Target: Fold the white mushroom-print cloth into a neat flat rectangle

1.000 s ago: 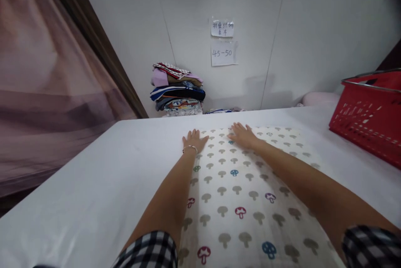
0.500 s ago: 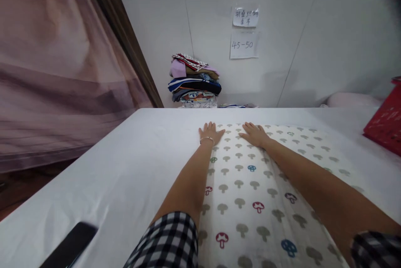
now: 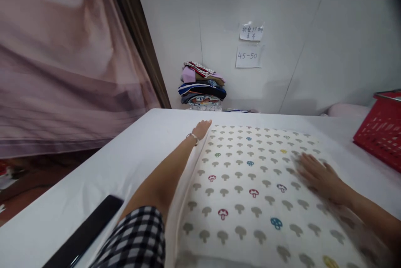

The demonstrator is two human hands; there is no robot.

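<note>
A white cloth [image 3: 232, 176] printed with grey and coloured mushrooms lies spread flat on the white table. At its far left corner is my left hand [image 3: 202, 129], fingers drawn together on the edge, with a bracelet at the wrist. My left forearm runs along the cloth's left side. On the right part of the cloth my right hand [image 3: 319, 176] lies palm down, fingers stretched out and somewhat blurred by motion. Nothing is held in it.
A dark phone-like object [image 3: 86, 232] lies at the table's near left. A red basket [image 3: 380, 130] stands at the right. Folded fabrics [image 3: 203, 86] are stacked behind the table's far edge. A pink curtain [image 3: 69, 51] hangs at the left.
My right hand has swept right and nearer across the cloth. My left hand has gone from spread fingers to fingers drawn together at the corner. The cloth's folds look flatter.
</note>
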